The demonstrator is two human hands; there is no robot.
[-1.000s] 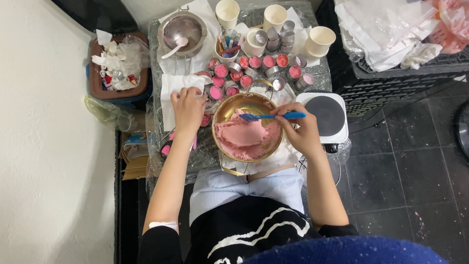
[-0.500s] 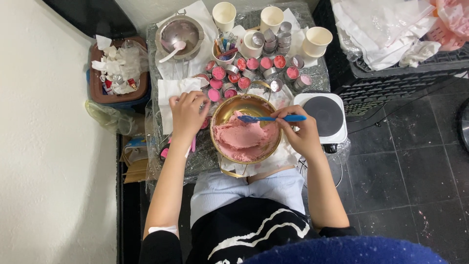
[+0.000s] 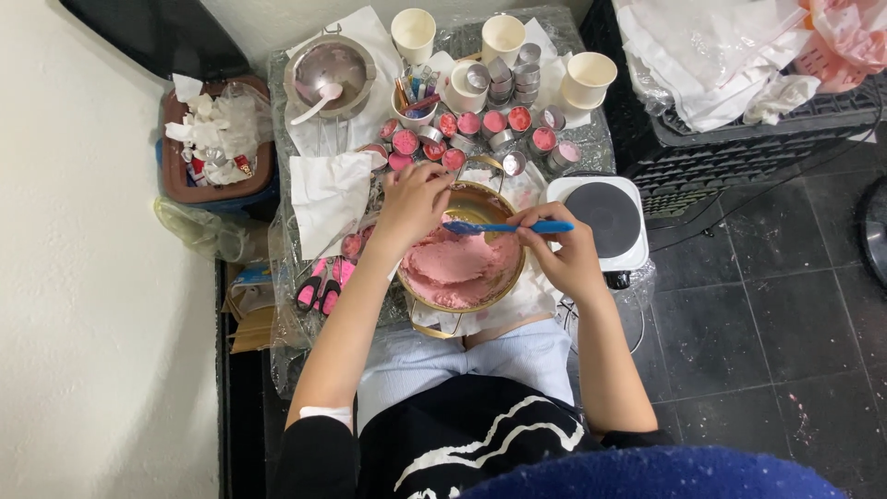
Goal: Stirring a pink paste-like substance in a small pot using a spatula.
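The right hand [image 3: 565, 251] is closed around the handle of a blue plastic spatula [image 3: 504, 226], which lies almost level across the round golden metal bowl [image 3: 504, 286]. The blade end of the spatula points to the left and sits above the thick pink paste [image 3: 457, 268] that fills most of the bowl. The left hand [image 3: 413, 201] is over the left rim of the bowl, with the fingers bent together; it seems to pinch something small, but I cannot tell what, or if it holds anything at all. The bowl stands on a white cloth at the near edge of the foil-covered desk [image 3: 601, 139], just in front of the person's lap.

Behind the bowl there is a group of small round metal tins [image 3: 490, 125], several filled with pink or red paste, others empty and stacked. White paper cups [image 3: 589, 79] stand at the far side. A silver metal pot with a pale spoon [image 3: 328, 72] is at the far left, beside a white paper towel [image 3: 325, 196]. A white electric hot plate with a dark round top [image 3: 605, 217] is just to the right of the bowl
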